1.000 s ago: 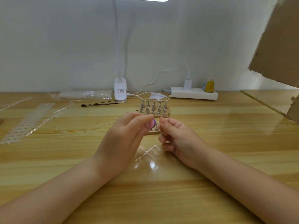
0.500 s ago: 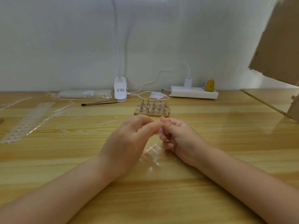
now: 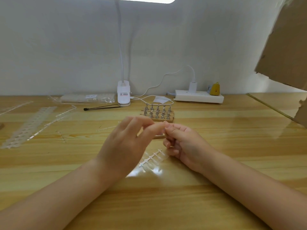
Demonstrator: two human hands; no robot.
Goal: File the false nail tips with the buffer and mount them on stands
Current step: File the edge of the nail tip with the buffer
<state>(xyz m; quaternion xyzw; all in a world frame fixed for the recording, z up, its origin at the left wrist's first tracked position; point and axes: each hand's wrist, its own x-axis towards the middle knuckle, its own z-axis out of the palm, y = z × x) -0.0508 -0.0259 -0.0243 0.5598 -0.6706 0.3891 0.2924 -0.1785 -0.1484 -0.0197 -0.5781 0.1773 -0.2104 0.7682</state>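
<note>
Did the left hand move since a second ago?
Yes, a little. The left hand closed in rightward until its fingers meet the right hand. It now hides the small purple thing it showed earlier, in front of the wooden stand rack.

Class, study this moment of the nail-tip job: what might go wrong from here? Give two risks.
1. The left hand and right hand meet fingertip to fingertip above the table; whatever small piece they pinch is hidden and might slip and drop.
2. The strip of clear nail tips lies right beneath the wrists, so a forearm may sweep it away.
</note>
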